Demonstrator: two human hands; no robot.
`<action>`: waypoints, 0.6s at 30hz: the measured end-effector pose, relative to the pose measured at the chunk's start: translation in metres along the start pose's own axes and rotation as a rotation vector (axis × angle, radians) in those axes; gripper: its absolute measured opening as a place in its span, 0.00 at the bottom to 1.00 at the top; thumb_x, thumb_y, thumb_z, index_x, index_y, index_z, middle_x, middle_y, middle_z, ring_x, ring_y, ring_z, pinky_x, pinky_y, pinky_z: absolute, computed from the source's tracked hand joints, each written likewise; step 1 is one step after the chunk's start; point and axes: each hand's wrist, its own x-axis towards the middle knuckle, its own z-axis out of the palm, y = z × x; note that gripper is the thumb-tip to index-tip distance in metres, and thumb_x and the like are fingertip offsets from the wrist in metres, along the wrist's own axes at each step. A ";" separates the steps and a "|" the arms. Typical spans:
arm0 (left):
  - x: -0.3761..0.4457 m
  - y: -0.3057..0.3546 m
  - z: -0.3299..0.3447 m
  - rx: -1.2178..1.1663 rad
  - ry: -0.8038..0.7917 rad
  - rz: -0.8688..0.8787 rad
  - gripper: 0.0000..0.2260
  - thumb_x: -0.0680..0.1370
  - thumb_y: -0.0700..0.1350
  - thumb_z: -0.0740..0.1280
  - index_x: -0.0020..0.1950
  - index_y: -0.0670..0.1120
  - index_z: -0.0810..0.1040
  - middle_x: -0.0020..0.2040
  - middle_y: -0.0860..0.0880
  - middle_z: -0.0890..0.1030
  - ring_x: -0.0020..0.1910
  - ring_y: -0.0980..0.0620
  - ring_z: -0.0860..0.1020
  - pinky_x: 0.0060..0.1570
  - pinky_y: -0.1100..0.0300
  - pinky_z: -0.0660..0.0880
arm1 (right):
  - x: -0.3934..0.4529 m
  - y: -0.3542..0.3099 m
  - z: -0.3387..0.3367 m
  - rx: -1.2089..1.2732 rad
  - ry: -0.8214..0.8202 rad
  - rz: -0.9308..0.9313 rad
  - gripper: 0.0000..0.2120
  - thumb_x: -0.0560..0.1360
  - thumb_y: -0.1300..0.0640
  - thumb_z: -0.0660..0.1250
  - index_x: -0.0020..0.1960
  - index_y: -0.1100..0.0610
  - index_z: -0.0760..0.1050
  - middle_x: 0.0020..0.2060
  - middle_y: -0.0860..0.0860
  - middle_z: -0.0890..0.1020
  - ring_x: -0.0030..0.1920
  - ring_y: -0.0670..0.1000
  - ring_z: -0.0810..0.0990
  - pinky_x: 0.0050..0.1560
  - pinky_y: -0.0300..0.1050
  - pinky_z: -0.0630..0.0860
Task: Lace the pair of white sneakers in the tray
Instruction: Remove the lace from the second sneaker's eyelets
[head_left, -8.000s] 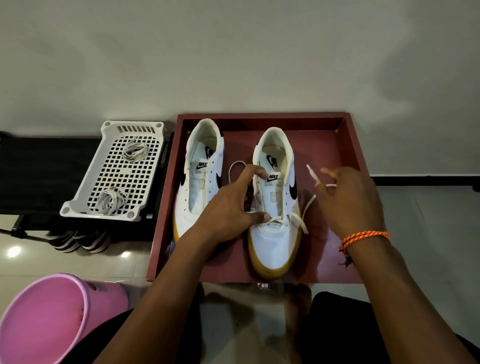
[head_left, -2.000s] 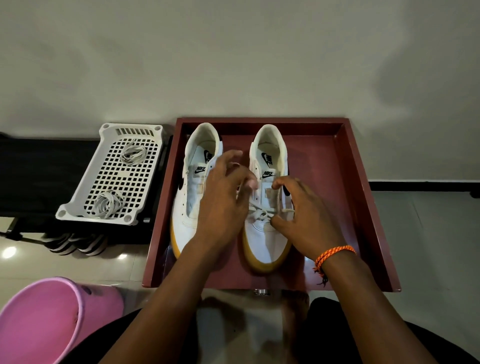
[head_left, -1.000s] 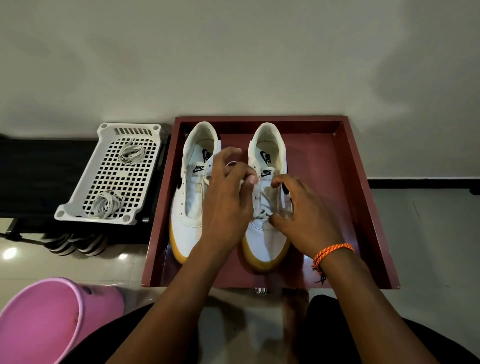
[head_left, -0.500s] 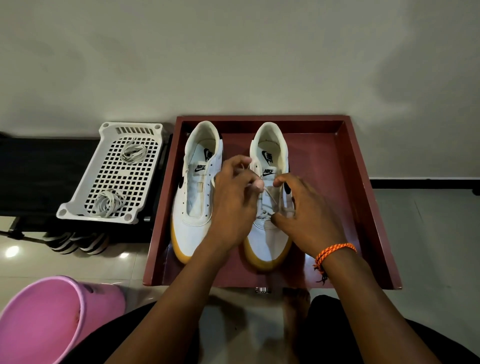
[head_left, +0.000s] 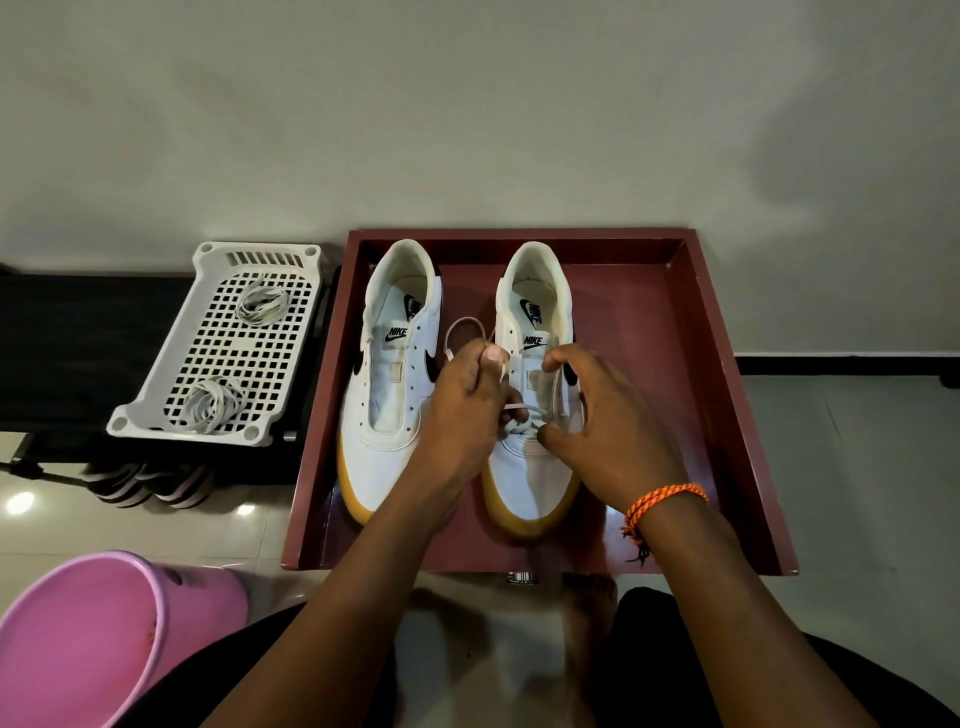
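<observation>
Two white sneakers with gum soles stand side by side in a dark red tray (head_left: 696, 332). The left sneaker (head_left: 387, 395) has no lace in its eyelets. The right sneaker (head_left: 530, 467) has a white lace (head_left: 519, 415) crossed through its lowest eyelets. My left hand (head_left: 462, 415) pinches one end of that lace, which loops up between the shoes. My right hand (head_left: 608, 431) rests on the right sneaker's outer side, thumb at the lace crossing and fingers gripping the eyelet edge and lace strand.
A white perforated basket (head_left: 156, 410) to the left holds two coiled spare laces (head_left: 210, 402). A pink bucket (head_left: 104, 639) sits at the lower left. The wall stands right behind the tray. Tiled floor lies to the right.
My left hand has drawn the lace end up and leftward, showing a loop between the shoes. My right hand stays on the right sneaker's side.
</observation>
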 end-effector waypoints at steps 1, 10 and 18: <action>0.001 0.001 0.000 0.015 0.011 0.009 0.17 0.90 0.50 0.56 0.44 0.47 0.72 0.34 0.48 0.77 0.34 0.43 0.81 0.32 0.57 0.76 | 0.000 0.000 0.000 -0.002 0.002 -0.001 0.30 0.70 0.55 0.77 0.64 0.37 0.67 0.65 0.38 0.74 0.52 0.52 0.79 0.46 0.58 0.83; -0.002 0.011 -0.001 -0.011 0.112 -0.016 0.16 0.91 0.49 0.52 0.45 0.47 0.67 0.34 0.50 0.82 0.37 0.45 0.88 0.31 0.54 0.80 | -0.001 -0.001 -0.002 0.007 -0.007 0.013 0.29 0.71 0.54 0.77 0.64 0.37 0.67 0.65 0.39 0.74 0.54 0.52 0.78 0.47 0.57 0.82; 0.003 0.013 -0.024 0.221 0.298 0.262 0.11 0.90 0.49 0.57 0.65 0.50 0.78 0.58 0.53 0.81 0.57 0.54 0.81 0.57 0.43 0.81 | 0.000 -0.001 -0.001 0.021 -0.042 0.015 0.27 0.72 0.56 0.76 0.64 0.37 0.69 0.70 0.38 0.70 0.63 0.53 0.76 0.51 0.56 0.83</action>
